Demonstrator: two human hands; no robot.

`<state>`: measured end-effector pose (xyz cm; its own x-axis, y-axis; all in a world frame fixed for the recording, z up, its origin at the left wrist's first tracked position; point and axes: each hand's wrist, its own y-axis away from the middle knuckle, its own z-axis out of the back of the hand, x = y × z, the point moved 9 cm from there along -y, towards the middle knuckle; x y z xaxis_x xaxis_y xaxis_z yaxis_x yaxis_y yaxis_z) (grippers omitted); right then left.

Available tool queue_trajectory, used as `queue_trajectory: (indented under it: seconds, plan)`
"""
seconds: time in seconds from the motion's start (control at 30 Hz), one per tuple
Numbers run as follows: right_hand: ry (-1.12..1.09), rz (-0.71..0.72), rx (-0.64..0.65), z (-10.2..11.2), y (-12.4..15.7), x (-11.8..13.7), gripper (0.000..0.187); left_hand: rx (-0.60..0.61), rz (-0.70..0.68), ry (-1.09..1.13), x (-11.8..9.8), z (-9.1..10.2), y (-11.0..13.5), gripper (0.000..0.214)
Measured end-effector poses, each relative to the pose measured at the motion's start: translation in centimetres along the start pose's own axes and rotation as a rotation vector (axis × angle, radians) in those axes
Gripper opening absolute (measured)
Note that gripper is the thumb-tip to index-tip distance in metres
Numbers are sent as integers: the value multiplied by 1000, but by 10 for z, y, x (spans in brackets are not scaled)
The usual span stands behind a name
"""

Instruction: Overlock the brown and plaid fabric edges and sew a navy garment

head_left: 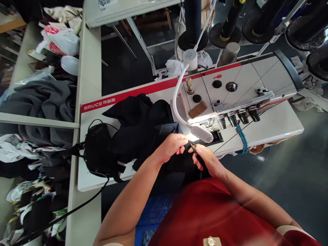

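Observation:
My left hand (172, 147) is closed in a pinch at the front edge of the sewing machine, just left of the lit needle area; what its fingertips hold is too small to make out. Close beside it, my right hand (208, 160) grips a pair of small thread snips (194, 147), the metal points directed up toward the left fingertips. Dark fabric (138, 136) lies bunched on the machine table to the left and hangs below my left hand. The white overlock sewing machine (230, 85) stands right in front of both hands.
A white lamp (202, 134) on a bent neck hangs over the needle area. A black bag (97, 150) with cords sits at the table's left end. Grey cloth (46, 106) fills a shelf on the left. Thread cones (228, 25) stand behind the machine.

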<state>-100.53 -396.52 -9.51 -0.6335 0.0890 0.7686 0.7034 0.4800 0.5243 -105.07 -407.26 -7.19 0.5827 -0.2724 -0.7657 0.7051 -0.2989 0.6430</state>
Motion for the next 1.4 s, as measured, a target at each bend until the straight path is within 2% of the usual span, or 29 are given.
queue_trajectory:
  seconds: [0.73, 0.87, 1.17, 1.33, 1.4]
  plan:
    - [-83, 13, 13, 3, -1, -3, 38, -6, 11, -15, 0, -3, -1, 25]
    - [-122, 33, -26, 5, -2, -3, 37, -3, 11, -21, -1, -3, -1, 24]
    - [-90, 112, -16, 5, -2, -4, 35, -5, 5, -36, -1, -5, -2, 24]
    - [-150, 277, -28, 8, 2, 12, 33, 15, 18, -69, -2, -11, -1, 24]
    - [-162, 298, -48, 11, 5, 15, 33, 17, 15, -83, -2, -12, -1, 24]
